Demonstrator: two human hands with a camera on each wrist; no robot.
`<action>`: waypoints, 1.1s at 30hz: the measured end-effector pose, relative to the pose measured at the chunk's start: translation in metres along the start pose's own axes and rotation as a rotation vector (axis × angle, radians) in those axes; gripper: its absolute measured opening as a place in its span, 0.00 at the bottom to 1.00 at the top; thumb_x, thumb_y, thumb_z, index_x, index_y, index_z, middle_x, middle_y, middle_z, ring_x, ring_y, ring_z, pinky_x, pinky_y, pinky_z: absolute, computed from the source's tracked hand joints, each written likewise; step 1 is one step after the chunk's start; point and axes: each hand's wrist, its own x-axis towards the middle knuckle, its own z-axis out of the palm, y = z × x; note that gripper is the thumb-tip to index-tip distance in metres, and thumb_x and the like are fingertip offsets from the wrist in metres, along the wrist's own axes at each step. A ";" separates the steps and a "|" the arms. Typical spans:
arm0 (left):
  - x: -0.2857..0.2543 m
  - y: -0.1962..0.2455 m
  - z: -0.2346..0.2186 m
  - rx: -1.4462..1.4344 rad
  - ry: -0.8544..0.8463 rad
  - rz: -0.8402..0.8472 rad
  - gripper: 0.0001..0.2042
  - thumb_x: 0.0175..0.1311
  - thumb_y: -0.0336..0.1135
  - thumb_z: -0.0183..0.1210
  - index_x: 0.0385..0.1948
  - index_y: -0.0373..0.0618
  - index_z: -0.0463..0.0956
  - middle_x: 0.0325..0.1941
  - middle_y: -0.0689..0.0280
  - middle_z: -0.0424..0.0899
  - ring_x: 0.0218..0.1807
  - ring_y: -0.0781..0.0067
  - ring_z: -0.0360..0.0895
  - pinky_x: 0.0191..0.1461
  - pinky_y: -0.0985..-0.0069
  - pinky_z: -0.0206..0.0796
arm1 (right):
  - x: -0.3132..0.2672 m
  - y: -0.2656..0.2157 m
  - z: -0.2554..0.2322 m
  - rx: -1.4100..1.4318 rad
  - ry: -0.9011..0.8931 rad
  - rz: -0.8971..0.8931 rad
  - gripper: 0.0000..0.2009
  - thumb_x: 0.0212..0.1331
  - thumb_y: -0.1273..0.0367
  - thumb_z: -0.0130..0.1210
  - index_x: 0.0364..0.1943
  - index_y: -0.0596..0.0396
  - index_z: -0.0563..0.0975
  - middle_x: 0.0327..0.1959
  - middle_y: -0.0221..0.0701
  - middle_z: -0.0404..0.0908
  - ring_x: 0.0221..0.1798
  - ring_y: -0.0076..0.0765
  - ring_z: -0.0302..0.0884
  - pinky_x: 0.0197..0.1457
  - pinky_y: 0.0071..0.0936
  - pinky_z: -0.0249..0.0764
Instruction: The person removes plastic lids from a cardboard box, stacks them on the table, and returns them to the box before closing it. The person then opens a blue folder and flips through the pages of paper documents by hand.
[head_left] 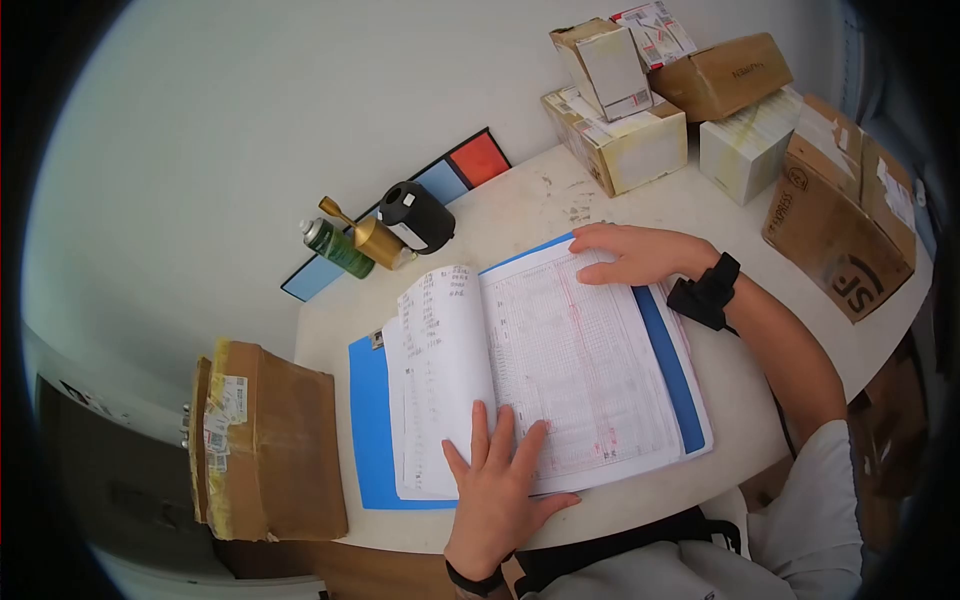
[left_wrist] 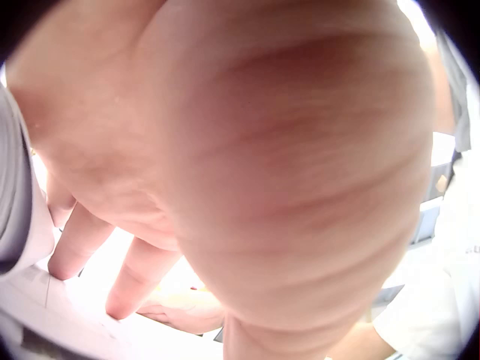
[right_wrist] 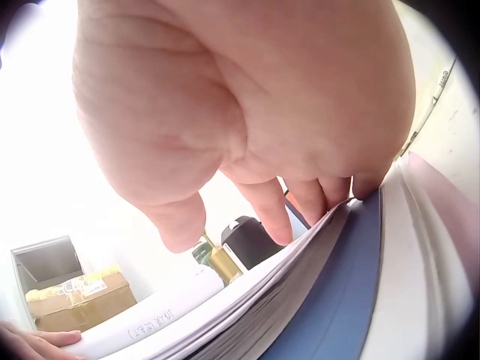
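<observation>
A blue clipboard folder (head_left: 372,450) lies on the table with a thick stack of sheets. The left sheets (head_left: 430,370) curl up in a loose roll with handwriting on them. On the right lies a flat page (head_left: 560,350) printed with a fine grid and red marks. My left hand (head_left: 492,500) rests spread at the lower fold, fingertips on the curled sheets and the page. Over the page's upper right corner lies my right hand (head_left: 645,252), its fingers stretched toward the top edge, thumb apart. In the right wrist view, the fingers (right_wrist: 271,214) reach down to the stack's edge.
A cardboard box (head_left: 290,450) stands left of the folder. Behind it are a green spray can (head_left: 338,248), a gold long-necked pot (head_left: 378,242) and a black cylinder (head_left: 418,218). Several parcels, among them a brown carton (head_left: 840,210), occupy the table's right back.
</observation>
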 end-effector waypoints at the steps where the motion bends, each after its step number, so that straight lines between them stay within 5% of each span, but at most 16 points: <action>1: 0.000 -0.004 0.000 -0.031 0.003 0.006 0.47 0.38 0.59 0.81 0.65 0.50 0.76 0.78 0.45 0.65 0.85 0.35 0.45 0.72 0.17 0.39 | -0.001 0.002 0.000 0.023 0.019 -0.005 0.31 0.74 0.53 0.55 0.70 0.63 0.69 0.77 0.49 0.64 0.78 0.49 0.62 0.79 0.34 0.60; 13: 0.001 0.001 -0.002 -0.041 0.028 0.003 0.43 0.44 0.60 0.79 0.64 0.48 0.78 0.77 0.44 0.67 0.85 0.35 0.45 0.72 0.16 0.37 | 0.006 0.005 0.002 0.226 0.315 0.031 0.22 0.75 0.62 0.53 0.64 0.65 0.74 0.58 0.48 0.83 0.60 0.45 0.81 0.65 0.35 0.74; 33: -0.001 -0.003 0.007 -0.026 0.043 0.008 0.42 0.48 0.62 0.77 0.65 0.50 0.77 0.77 0.44 0.66 0.85 0.34 0.44 0.71 0.15 0.36 | 0.008 0.011 0.004 0.140 0.423 0.010 0.14 0.74 0.68 0.49 0.56 0.63 0.74 0.48 0.44 0.83 0.52 0.42 0.81 0.59 0.35 0.76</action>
